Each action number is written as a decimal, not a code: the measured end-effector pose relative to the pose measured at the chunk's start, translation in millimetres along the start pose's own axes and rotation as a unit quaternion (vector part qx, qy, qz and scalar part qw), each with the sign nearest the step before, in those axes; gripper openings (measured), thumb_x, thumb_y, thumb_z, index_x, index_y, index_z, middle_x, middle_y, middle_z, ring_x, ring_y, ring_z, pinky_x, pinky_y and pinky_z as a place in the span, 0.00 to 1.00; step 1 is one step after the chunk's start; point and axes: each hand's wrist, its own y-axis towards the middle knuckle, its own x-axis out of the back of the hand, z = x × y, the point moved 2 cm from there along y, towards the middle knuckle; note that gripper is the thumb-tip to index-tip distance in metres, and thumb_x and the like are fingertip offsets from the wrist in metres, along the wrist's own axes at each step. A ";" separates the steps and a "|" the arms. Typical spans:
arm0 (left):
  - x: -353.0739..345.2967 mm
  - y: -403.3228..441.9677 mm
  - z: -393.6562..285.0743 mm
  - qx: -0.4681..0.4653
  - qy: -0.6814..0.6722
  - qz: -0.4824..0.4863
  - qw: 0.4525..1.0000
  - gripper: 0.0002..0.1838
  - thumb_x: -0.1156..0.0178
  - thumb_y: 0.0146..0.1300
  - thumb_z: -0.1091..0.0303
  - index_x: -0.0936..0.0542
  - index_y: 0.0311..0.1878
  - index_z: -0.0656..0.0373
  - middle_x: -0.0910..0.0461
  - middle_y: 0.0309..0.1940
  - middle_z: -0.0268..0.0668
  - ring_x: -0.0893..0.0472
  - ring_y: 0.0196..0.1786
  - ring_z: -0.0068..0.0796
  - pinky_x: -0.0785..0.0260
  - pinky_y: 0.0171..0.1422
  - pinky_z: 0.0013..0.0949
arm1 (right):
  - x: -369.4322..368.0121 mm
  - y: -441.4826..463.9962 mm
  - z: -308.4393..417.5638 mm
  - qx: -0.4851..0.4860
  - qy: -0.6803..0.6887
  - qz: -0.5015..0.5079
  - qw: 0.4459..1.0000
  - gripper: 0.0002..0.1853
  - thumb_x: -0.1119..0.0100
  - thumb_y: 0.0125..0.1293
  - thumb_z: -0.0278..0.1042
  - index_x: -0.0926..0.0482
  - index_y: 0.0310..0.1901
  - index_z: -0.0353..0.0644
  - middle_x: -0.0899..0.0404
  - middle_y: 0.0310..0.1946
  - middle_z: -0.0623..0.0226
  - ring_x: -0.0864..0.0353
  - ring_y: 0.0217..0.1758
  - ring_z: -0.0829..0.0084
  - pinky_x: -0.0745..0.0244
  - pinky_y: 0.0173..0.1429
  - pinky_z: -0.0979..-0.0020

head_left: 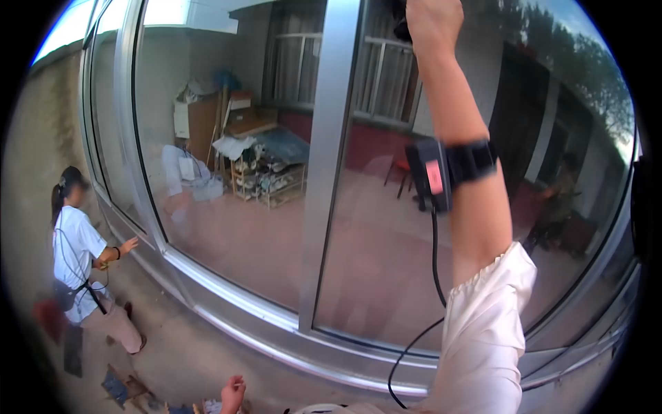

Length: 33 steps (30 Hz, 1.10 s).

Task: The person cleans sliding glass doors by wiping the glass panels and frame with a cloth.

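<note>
From my remote view, the right hand (434,26) is nearest, raised to the top edge, its fingers closed around a black object (402,24), partly cropped, in front of the window glass (376,276). A boxy device (432,176) is strapped to that forearm. Low down, the left hand (233,396) looks loosely curled; I can't tell whether its fingers grip anything. Farther off, a person in a white shirt (81,238) stands beside the metal window frame (324,172).

- Right hand (436,27) high before the right window pane (372,276);
- left hand (233,397) low, well left of it;
- window post (325,172) between that pane and the left window pane (227,238);
- rack (270,172) behind the latter;
- co-worker (81,241) at far left
</note>
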 end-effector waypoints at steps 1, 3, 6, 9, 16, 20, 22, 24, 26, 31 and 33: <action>2.7 0.4 -2.8 0.031 -0.033 0.002 0.999 0.15 0.39 0.61 0.68 0.23 0.51 0.58 0.18 0.39 0.39 0.17 0.38 0.32 0.24 0.38 0.35 | -18.9 14.0 -14.1 0.059 -0.045 -0.016 0.997 0.22 0.41 0.63 0.39 0.25 0.53 0.33 0.21 0.46 0.44 0.22 0.49 0.47 0.28 0.55 0.58; 9.9 15.6 48.0 -0.092 0.057 -0.039 0.993 0.14 0.39 0.61 0.67 0.22 0.50 0.58 0.18 0.38 0.40 0.18 0.38 0.37 0.25 0.39 0.38 | -48.2 39.8 -23.5 0.044 -0.078 0.001 0.996 0.20 0.41 0.62 0.39 0.24 0.52 0.34 0.21 0.45 0.44 0.22 0.50 0.46 0.29 0.56 0.57; 15.0 23.9 70.6 -0.232 0.163 -0.105 0.953 0.13 0.41 0.63 0.65 0.22 0.49 0.57 0.19 0.37 0.43 0.19 0.39 0.44 0.26 0.42 0.43 | -67.0 83.7 -32.0 0.044 -0.119 -0.005 0.992 0.18 0.41 0.61 0.38 0.24 0.48 0.35 0.21 0.44 0.44 0.23 0.51 0.46 0.29 0.56 0.56; 25.5 21.2 69.5 -0.178 0.168 -0.081 0.966 0.11 0.41 0.64 0.64 0.22 0.47 0.58 0.20 0.35 0.46 0.19 0.39 0.46 0.26 0.43 0.44 | -84.2 93.8 -25.5 0.073 -0.148 -0.015 0.986 0.18 0.41 0.59 0.38 0.24 0.48 0.35 0.21 0.43 0.44 0.23 0.51 0.46 0.29 0.56 0.55; 36.5 29.3 58.8 -0.128 0.188 -0.045 0.973 0.13 0.44 0.67 0.62 0.22 0.49 0.59 0.19 0.40 0.48 0.19 0.43 0.47 0.27 0.48 0.45 | -42.9 4.0 11.8 0.081 -0.232 0.078 0.966 0.19 0.41 0.60 0.33 0.23 0.52 0.36 0.21 0.48 0.53 0.22 0.52 0.53 0.28 0.57 0.61; 36.3 38.8 -3.2 -0.103 0.136 0.008 0.985 0.16 0.45 0.68 0.61 0.22 0.53 0.60 0.19 0.44 0.48 0.19 0.47 0.45 0.27 0.52 0.44 | 0.4 -119.5 34.6 0.084 -0.194 0.134 0.968 0.26 0.39 0.58 0.27 0.30 0.60 0.39 0.28 0.52 0.51 0.27 0.52 0.48 0.28 0.54 0.55; 32.3 41.2 -30.1 -0.093 0.123 0.028 0.988 0.17 0.45 0.68 0.60 0.22 0.53 0.60 0.19 0.45 0.48 0.19 0.49 0.45 0.28 0.53 0.44 | 33.7 -193.9 54.9 0.105 -0.227 0.172 0.953 0.28 0.38 0.53 0.23 0.28 0.59 0.39 0.28 0.54 0.50 0.28 0.53 0.48 0.29 0.56 0.57; 26.3 52.7 -25.5 -0.085 0.107 0.046 0.990 0.18 0.44 0.67 0.59 0.22 0.54 0.60 0.19 0.45 0.47 0.19 0.50 0.44 0.28 0.55 0.44 | 71.6 -258.8 78.1 0.029 -0.200 0.257 0.945 0.26 0.38 0.46 0.19 0.22 0.51 0.37 0.25 0.50 0.52 0.25 0.51 0.51 0.27 0.56 0.60; 5.6 69.1 5.3 -0.164 0.098 0.032 0.981 0.18 0.45 0.67 0.59 0.22 0.54 0.60 0.19 0.45 0.46 0.19 0.50 0.43 0.28 0.56 0.44 | 104.4 -295.1 83.7 -0.020 -0.160 0.327 0.931 0.20 0.39 0.42 0.14 0.19 0.42 0.36 0.22 0.45 0.55 0.22 0.46 0.52 0.24 0.51 0.60; -10.4 78.3 19.0 -0.151 0.088 0.017 0.985 0.19 0.45 0.67 0.58 0.23 0.55 0.59 0.19 0.45 0.48 0.19 0.51 0.45 0.28 0.56 0.44 | 56.5 -131.4 41.1 0.296 -0.157 0.191 0.923 0.15 0.42 0.49 0.15 0.20 0.41 0.35 0.19 0.43 0.55 0.20 0.47 0.53 0.24 0.51 0.61; -7.0 82.2 1.0 -0.148 0.103 0.003 0.984 0.19 0.44 0.67 0.58 0.23 0.55 0.59 0.19 0.45 0.49 0.20 0.51 0.45 0.28 0.56 0.43 | -0.7 -36.8 29.8 0.330 -0.195 0.144 0.913 0.20 0.42 0.55 0.18 0.20 0.52 0.40 0.22 0.53 0.57 0.24 0.56 0.55 0.27 0.58 0.62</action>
